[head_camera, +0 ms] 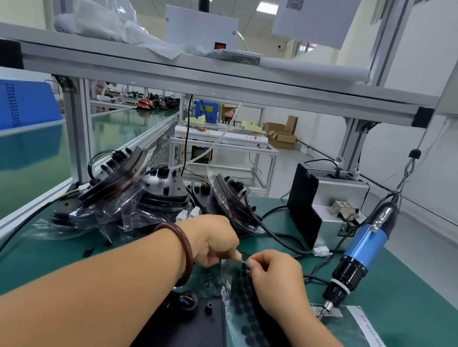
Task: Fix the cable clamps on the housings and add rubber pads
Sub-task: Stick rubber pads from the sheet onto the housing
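Far left: housings (135,191) piled on the counter (418,320), beneath the shelf (204,77).
Far right: feeder box (326,209), with the screwdriver (361,249) nearer, to its right.
Near centre: flat plate (185,335), pad sheet (249,314) along its right side.

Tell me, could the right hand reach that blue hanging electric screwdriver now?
Probably, once freed: the blue electric screwdriver hangs close beside the right hand, with nothing standing between them, but that hand is pinching the clear sheet of round black rubber pads.
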Motion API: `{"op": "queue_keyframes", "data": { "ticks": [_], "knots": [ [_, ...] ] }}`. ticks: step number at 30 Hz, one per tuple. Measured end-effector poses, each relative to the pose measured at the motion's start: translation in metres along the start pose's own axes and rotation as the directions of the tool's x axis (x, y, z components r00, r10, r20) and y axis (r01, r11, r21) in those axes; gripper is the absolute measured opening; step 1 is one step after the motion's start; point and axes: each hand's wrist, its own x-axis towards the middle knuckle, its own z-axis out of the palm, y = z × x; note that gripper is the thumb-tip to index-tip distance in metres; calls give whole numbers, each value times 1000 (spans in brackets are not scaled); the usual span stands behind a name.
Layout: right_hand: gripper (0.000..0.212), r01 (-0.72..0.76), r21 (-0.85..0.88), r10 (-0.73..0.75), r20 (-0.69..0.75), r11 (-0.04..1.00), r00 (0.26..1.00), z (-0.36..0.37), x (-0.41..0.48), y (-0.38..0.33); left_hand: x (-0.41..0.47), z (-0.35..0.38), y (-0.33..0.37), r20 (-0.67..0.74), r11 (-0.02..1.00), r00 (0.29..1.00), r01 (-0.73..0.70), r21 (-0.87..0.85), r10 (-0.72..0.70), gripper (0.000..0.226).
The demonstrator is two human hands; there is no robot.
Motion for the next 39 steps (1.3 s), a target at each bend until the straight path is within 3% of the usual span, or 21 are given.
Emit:
{"op": "queue_keyframes", "data": {
  "ticks": [8,18,24,26,28,31,34,39],
  "knots": [
    [22,96,-150,-103,-42,984,994,1,-4,-8,-8,3,0,33,990,994,-103,-97,107,27],
    [18,89,-153,-99,-61,984,993,0,-7,-12,-12,2,-5,37,977,988,-142,-160,150,25],
    [20,26,-59,-30,-76,998,997,-2,-4,-7,-15,2,-5,-3,981,992,-129,-144,129,23],
    [24,-8,27,10,-83,1000,997,-4,-3,-5,-16,2,-5,-84,984,980,-177,31,179,14],
    [26,-27,142,40,-92,990,995,-5,-3,-4,-20,1,-4,-239,946,929,-228,230,282,28],
    [25,-13,221,41,-122,975,992,-4,-4,-5,-29,6,-5,-245,929,898,-334,163,366,33],
    [25,16,204,16,-150,979,989,-1,-4,-5,-35,16,-8,-174,933,919,-335,130,354,37],
    [26,67,224,-36,-139,972,990,0,-5,-6,-36,21,-11,-176,939,923,-333,84,343,41]
  ]
}}
